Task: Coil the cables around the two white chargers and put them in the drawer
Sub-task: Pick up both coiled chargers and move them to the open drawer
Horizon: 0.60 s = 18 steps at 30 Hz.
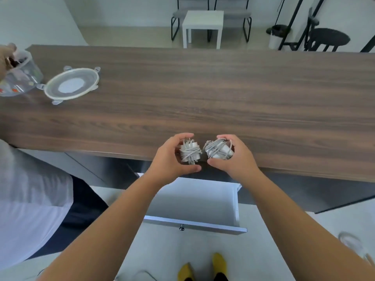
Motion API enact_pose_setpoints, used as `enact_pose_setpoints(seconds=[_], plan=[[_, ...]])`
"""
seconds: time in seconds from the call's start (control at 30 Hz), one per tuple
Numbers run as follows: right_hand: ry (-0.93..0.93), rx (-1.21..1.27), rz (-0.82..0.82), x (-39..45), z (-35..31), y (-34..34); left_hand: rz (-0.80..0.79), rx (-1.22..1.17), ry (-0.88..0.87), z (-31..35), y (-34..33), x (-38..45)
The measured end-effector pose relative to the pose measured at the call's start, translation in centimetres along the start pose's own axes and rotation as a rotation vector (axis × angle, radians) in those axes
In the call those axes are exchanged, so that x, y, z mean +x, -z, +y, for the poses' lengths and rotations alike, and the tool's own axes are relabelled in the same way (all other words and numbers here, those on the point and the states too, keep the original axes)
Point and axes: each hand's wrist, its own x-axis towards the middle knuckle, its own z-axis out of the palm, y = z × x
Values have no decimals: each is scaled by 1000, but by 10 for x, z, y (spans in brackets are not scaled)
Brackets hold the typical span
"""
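I hold two white chargers, each wrapped in its grey-white cable, side by side over the near edge of the wooden table (pixel 203 94). My left hand (pixel 172 159) grips the left charger (pixel 189 152), whose prongs point up. My right hand (pixel 235 159) grips the right charger (pixel 218 150). Directly below my hands, the white drawer (pixel 194 201) under the table stands pulled open, and the part of its inside that shows is bare.
At the table's far left, another person's hand (pixel 7 55) holds a clear plastic container (pixel 20 78), with its round lid (pixel 72 85) lying beside it. That person stands at my left. A white side table (pixel 203 23), chairs and a black stool stand beyond the table.
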Motion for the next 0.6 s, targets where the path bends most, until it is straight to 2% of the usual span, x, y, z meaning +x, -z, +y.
enact_pose_setpoints(seconds=[0.1, 0.23, 0.4, 0.6], plan=[[26, 28, -13, -47, 10, 0, -30, -70, 28, -12, -6, -39], [81, -152, -81, -87, 58, -8, -155, -122, 181, -62, -39, -71], [-163, -220, -109, -75, 165, -41, -179, -52, 420, -158, -96, -64], [-420, -306, -225, -30, 283, -87, -203, 125, 500, -253, -156, -16]])
